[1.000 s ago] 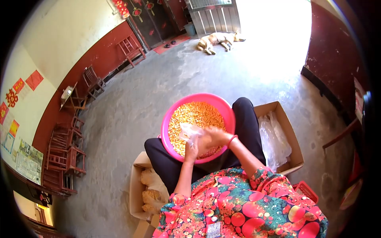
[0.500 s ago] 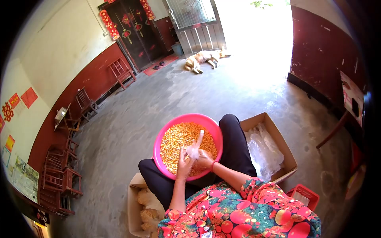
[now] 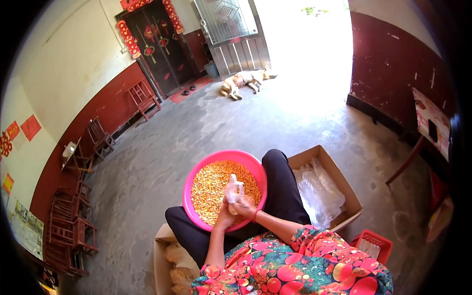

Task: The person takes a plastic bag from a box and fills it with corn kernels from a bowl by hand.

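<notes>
A pink basin [image 3: 263, 183] full of orange-yellow corn kernels [image 3: 207, 183] rests at my lap, between my knees. Over its near side, both hands are closed around a clear plastic bag [image 3: 234, 190], whose gathered top sticks up above the fingers. My left hand [image 3: 226, 215] grips from the left and low down. From the other side, my right hand [image 3: 245, 207], with a red band at the wrist, wraps the bag. The lower part of the bag is mostly hidden by my hands, so its contents cannot be made out well.
A cardboard box [image 3: 350, 202] of clear plastic bags [image 3: 319, 196] stands on the right. On the left, another box [image 3: 161, 263] holds tan, filled-looking bags [image 3: 181, 260]. A red basket [image 3: 384, 241] sits at lower right. A dog [image 3: 244, 82] lies near the doorway; wooden chairs [image 3: 73, 228] line the left wall.
The bag's long, loose top has become shorter and bunched, and my hands have drawn closer together around it. The whole view has shifted slightly.
</notes>
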The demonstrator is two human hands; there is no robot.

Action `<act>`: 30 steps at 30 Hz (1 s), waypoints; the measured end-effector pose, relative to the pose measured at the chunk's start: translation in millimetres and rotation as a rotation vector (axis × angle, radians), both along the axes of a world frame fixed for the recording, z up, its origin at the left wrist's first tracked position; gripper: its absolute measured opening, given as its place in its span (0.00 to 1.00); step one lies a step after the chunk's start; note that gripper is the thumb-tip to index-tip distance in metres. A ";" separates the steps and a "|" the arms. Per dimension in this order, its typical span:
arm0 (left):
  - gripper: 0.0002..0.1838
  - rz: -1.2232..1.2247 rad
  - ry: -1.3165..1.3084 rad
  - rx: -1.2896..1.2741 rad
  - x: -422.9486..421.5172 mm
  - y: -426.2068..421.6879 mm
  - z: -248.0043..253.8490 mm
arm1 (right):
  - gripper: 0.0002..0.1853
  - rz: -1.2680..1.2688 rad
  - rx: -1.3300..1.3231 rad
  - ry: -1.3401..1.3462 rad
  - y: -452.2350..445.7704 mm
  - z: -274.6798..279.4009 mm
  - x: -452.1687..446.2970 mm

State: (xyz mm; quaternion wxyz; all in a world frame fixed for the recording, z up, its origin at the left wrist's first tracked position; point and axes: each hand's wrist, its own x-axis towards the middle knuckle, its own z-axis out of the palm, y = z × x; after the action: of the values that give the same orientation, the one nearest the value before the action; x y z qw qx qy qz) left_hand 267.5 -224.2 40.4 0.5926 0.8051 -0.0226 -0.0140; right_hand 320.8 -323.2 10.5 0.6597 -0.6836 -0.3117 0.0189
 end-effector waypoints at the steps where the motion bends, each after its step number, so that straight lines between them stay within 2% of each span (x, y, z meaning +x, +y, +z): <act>1: 0.47 0.017 0.131 0.028 -1.9 2.6 -3.8 | 0.10 0.057 -0.002 0.048 -3.7 15.1 -7.8; 3: 0.47 0.031 0.260 0.056 -3.5 7.9 -12.4 | 0.09 0.049 0.000 0.061 -7.2 31.6 -20.4; 4: 0.42 -0.027 0.146 0.131 -1.0 10.6 -19.5 | 0.12 0.042 0.001 0.077 -6.7 32.9 -24.3; 5: 0.37 -0.086 0.034 0.206 1.7 14.4 -30.2 | 0.12 -0.024 -0.059 0.055 19.3 -34.3 -5.1; 6: 0.33 -0.144 -0.079 0.279 4.3 20.6 -46.4 | 0.12 -0.026 -0.061 0.056 17.3 -17.7 -9.6; 7: 0.30 -0.247 -0.206 0.669 13.7 49.9 -87.4 | 0.10 0.097 0.057 0.181 10.9 18.0 -19.7; 8: 0.29 -0.258 -0.249 0.652 9.2 46.7 -80.4 | 0.10 0.221 0.176 0.304 10.8 39.8 -25.5; 9: 0.29 -0.260 -0.284 0.635 6.3 40.6 -68.0 | 0.13 0.113 0.003 0.200 37.3 -14.1 -13.2; 10: 0.28 -0.262 -0.313 0.620 6.1 36.9 -58.7 | 0.13 0.112 0.001 0.196 38.4 -3.1 -14.5; 12: 0.27 -0.250 -0.355 0.589 2.0 30.8 -45.9 | 0.11 0.274 0.203 0.228 32.0 27.2 -25.8; 13: 0.26 -0.244 -0.378 0.578 1.4 29.7 -42.6 | 0.13 0.289 0.206 0.079 15.9 71.2 -38.6; 14: 0.26 -0.238 -0.397 0.566 0.3 28.0 -39.9 | 0.13 0.289 0.205 0.078 11.9 81.5 -38.9; 17: 0.23 -0.188 -0.381 0.472 1.4 24.8 -36.5 | 0.10 0.375 0.096 0.096 7.8 89.5 -38.8; 18: 0.22 -0.139 -0.334 0.387 1.4 24.8 -36.3 | 0.11 0.316 0.088 -0.005 7.5 87.8 -40.6; 20: 0.20 -0.029 -0.226 0.162 -1.8 24.0 -37.2 | 0.16 0.198 0.073 -0.205 6.0 85.2 -42.8; 21: 0.20 0.032 -0.163 0.005 -3.7 23.8 -38.4 | 0.26 0.211 -0.114 -0.258 0.4 90.0 -38.5; 22: 0.19 0.090 -0.114 -0.151 -5.5 24.2 -39.3 | 0.26 0.210 -0.115 -0.261 -2.1 84.8 -35.3; 24: 0.17 0.177 -0.044 -0.448 -4.1 24.9 -40.4 | 0.35 0.110 -0.328 -0.315 -4.6 66.6 -21.6; 25: 0.17 0.200 -0.024 -0.569 -2.3 24.4 -39.2 | 0.37 0.113 -0.331 -0.305 -8.0 60.7 -14.9; 26: 0.16 0.214 0.002 -0.600 0.9 24.5 -38.4 | 0.37 0.112 -0.333 -0.307 -12.4 53.8 -9.9; 28: 0.11 0.220 0.125 -0.460 3.1 24.8 -36.8 | 0.38 0.146 -0.311 -0.146 -20.5 33.3 -0.1; 30: 0.12 0.246 0.042 -0.503 5.9 21.1 -40.8 | 0.40 0.210 -0.267 -0.085 -23.4 20.9 9.1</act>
State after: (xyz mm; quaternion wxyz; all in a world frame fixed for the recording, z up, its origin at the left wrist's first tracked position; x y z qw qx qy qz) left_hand 273.4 -203.1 -0.4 0.7713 0.6290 0.0849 0.0475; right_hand 329.9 -346.5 31.4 0.5436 -0.7290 -0.4038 0.0999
